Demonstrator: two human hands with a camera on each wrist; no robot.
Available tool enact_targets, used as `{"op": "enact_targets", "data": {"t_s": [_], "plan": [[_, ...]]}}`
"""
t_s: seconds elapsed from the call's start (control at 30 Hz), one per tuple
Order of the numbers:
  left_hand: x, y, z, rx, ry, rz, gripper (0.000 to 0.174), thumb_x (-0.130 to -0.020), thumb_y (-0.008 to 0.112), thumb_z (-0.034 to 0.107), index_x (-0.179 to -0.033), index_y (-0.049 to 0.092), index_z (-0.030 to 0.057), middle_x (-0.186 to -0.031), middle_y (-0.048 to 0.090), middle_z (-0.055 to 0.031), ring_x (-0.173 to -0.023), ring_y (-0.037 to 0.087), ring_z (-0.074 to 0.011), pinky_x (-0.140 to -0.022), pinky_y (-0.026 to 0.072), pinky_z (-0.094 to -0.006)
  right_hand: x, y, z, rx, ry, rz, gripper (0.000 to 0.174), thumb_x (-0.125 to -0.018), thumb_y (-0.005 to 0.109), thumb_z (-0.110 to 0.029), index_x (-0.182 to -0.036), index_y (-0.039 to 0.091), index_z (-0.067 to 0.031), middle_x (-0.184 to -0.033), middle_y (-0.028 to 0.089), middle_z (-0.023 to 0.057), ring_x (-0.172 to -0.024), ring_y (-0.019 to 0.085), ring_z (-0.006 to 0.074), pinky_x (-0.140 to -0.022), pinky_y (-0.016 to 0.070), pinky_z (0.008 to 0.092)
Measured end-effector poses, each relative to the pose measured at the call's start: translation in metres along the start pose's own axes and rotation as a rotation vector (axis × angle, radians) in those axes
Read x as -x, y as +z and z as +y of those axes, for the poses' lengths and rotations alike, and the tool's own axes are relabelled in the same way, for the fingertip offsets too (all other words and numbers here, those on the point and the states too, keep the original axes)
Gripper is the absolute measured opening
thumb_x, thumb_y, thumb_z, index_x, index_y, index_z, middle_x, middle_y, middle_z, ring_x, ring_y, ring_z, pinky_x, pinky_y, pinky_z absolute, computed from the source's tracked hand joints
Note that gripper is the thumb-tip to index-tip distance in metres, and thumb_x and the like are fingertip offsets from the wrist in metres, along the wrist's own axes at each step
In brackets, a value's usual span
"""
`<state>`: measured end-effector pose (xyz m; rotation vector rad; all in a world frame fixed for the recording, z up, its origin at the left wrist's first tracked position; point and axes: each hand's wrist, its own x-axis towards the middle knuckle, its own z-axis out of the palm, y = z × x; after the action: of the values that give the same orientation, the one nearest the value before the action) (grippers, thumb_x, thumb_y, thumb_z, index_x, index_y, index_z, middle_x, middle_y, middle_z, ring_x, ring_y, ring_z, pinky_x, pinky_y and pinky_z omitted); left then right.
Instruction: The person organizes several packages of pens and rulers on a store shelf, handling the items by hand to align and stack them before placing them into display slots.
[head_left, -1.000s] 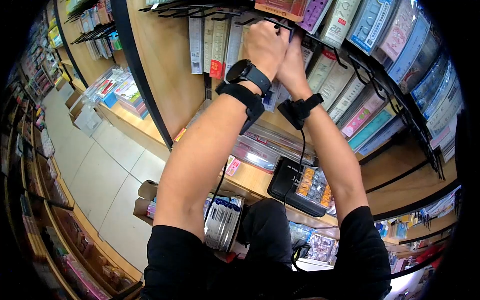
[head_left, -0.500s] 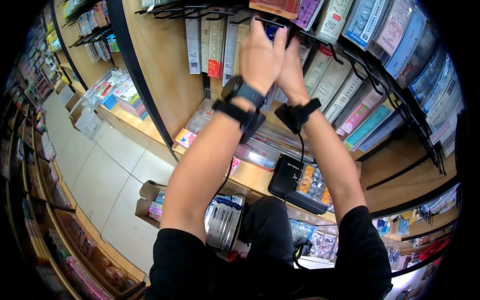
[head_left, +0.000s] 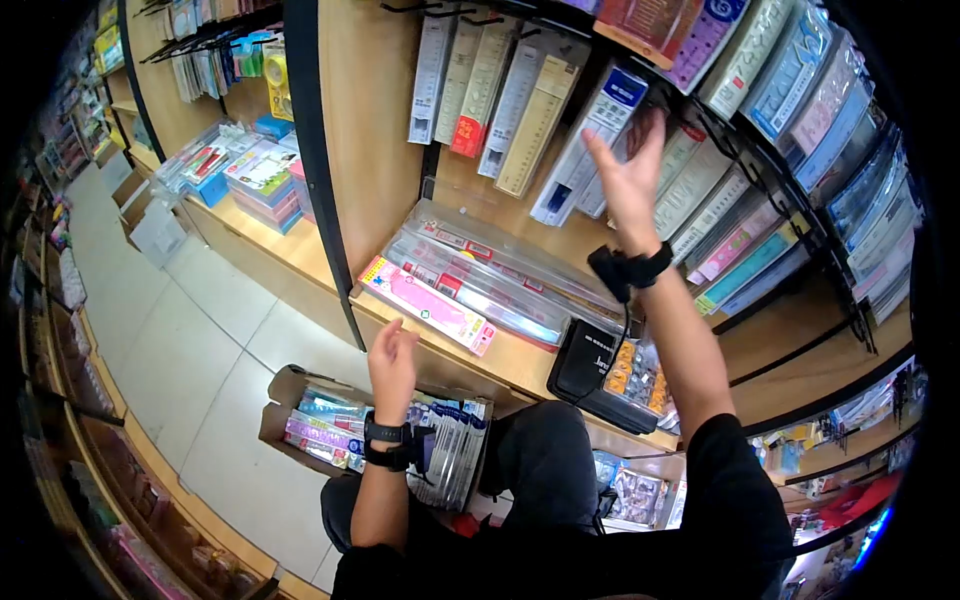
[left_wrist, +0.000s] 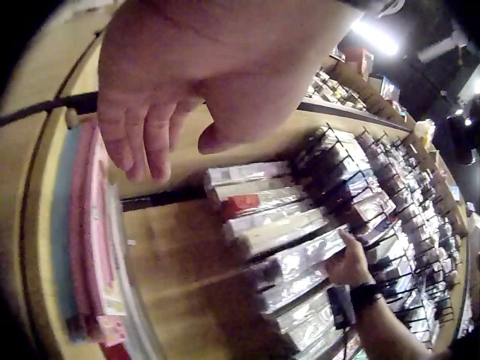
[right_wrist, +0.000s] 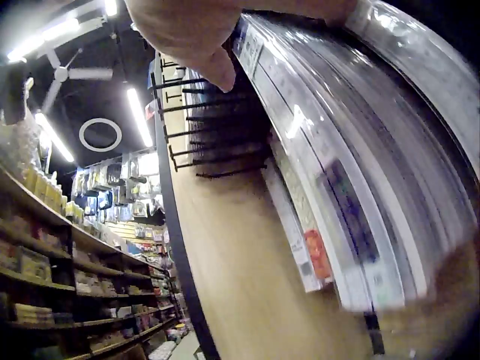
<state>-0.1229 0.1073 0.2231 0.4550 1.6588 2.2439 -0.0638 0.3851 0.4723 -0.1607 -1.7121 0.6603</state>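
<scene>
Right hand (head_left: pixel 632 185) open, thumb spread from fingers, beside a long, flat, glossy clear-sleeved ruler pack (head_left: pixel 592 145) hanging in the rack; contact unclear. Left hand (head_left: pixel 393 362) loosely curled, empty, near the wooden shelf's (head_left: pixel 512 368) front edge. Slim pink carton (head_left: pixel 428 305) along that edge, beside rigid transparent cases (head_left: pixel 490 270). Right wrist view alone shows a ceiling fan (right_wrist: pixel 61 73) and white ring (right_wrist: pixel 100 134). Head view alone: open cardboard box (head_left: pixel 272 432).
</scene>
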Motion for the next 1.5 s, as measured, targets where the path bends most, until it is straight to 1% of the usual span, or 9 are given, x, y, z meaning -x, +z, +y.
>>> {"op": "enact_targets", "data": {"t_s": [0.07,0.17,0.27,0.53,0.6,0.77,0.9,1.17,1.5], "plan": [[0.009,-0.019,-0.029,0.002,-0.053,0.037,0.029,-0.093,0.05,0.01,-0.117,0.05,-0.0067,-0.092,0.064,-0.011,-0.087,0.061,-0.0146,-0.079,0.0478,-0.0259,-0.027,-0.002,-0.022,0.057,-0.079,-0.033,0.062,-0.073,0.079,-0.024,-0.118,0.047,0.0041,-0.113,0.058,0.0142,-0.103,0.054,0.0226,-0.094,0.0402,0.034],[0.02,-0.025,-0.057,0.013,-0.129,0.058,0.024,-0.093,0.05,0.011,-0.111,0.053,-0.0051,-0.091,0.064,-0.0098,-0.084,0.06,-0.014,-0.077,0.048,-0.0249,-0.052,0.003,-0.031,0.131,0.041,-0.055,0.042,-0.078,0.074,-0.031,-0.098,0.059,0.003,-0.09,0.065,0.007,-0.082,0.059,0.0185,-0.078,0.047,0.0324],[0.027,-0.019,-0.05,-0.019,-0.117,-0.02,0.024,-0.093,0.05,0.012,-0.11,0.054,-0.0039,-0.091,0.065,-0.0096,-0.081,0.059,-0.0131,-0.076,0.0477,-0.0247,-0.066,0.002,-0.023,0.271,0.081,-0.109,0.044,-0.083,0.069,-0.032,-0.107,0.057,0.0028,-0.099,0.062,0.0042,-0.087,0.054,0.0121,-0.081,0.0433,0.0266],[0.035,-0.019,-0.038,0.002,-0.127,-0.047,0.026,-0.096,0.049,0.019,-0.107,0.056,-0.0031,-0.089,0.065,-0.0107,-0.082,0.06,-0.0138,-0.076,0.0478,-0.0253,-0.073,0.008,-0.027,0.272,0.078,-0.08,0.044,-0.085,0.066,-0.033,-0.105,0.059,0.0052,-0.096,0.063,0.0074,-0.089,0.055,0.0144,-0.082,0.0426,0.027],[0.035,-0.017,-0.036,0.005,-0.111,-0.047,0.027,-0.096,0.048,0.021,-0.106,0.056,-0.0032,-0.089,0.065,-0.0106,-0.081,0.06,-0.0139,-0.076,0.0479,-0.0253,-0.076,0.008,-0.016,0.339,-0.023,-0.02,0.046,-0.084,0.063,-0.038,-0.092,0.062,0.0067,-0.081,0.066,0.0146,-0.075,0.06,0.0211,-0.073,0.0466,0.0347],[0.037,-0.012,-0.037,-0.112,-0.089,-0.078,0.03,-0.098,0.044,0.023,-0.102,0.058,-0.0034,-0.086,0.065,-0.0104,-0.078,0.06,-0.0137,-0.073,0.0481,-0.0256,-0.071,0.014,-0.026,0.282,-0.077,-0.047,0.042,-0.085,0.062,-0.036,-0.091,0.064,0.0048,-0.076,0.066,0.016,-0.07,0.059,0.0229,-0.071,0.0466,0.036],[0.04,-0.004,-0.047,-0.108,-0.073,-0.084,0.032,-0.099,0.043,0.025,-0.102,0.058,-0.003,-0.086,0.065,-0.0103,-0.078,0.059,-0.0134,-0.072,0.0477,-0.0256,-0.07,0.013,-0.032,0.384,0.16,-0.084,0.043,-0.084,0.063,-0.037,-0.09,0.063,0.0061,-0.08,0.066,0.0205,-0.075,0.063,0.0296,-0.073,0.0471,0.0365],[0.042,0.002,-0.051,-0.142,-0.101,-0.147,0.036,-0.1,0.035,0.026,-0.103,0.058,-0.0019,-0.087,0.065,-0.0099,-0.079,0.058,-0.014,-0.074,0.0465,-0.0267,-0.072,0.012,-0.026,0.372,0.045,-0.105,0.037,-0.086,0.061,-0.033,-0.102,0.061,0.0009,-0.093,0.067,0.0181,-0.085,0.063,0.0296,-0.079,0.0459,0.0364],[0.045,-0.001,-0.037,-0.16,-0.089,-0.163,0.043,-0.101,0.03,0.028,-0.102,0.059,-0.0029,-0.086,0.065,-0.0113,-0.078,0.058,-0.0156,-0.073,0.0465,-0.0278,-0.076,0.014,-0.028,0.502,0.087,-0.159,0.042,-0.086,0.059,-0.034,-0.093,0.062,0.0071,-0.081,0.064,0.0252,-0.082,0.064,0.0374,-0.076,0.0473,0.0392]]}}
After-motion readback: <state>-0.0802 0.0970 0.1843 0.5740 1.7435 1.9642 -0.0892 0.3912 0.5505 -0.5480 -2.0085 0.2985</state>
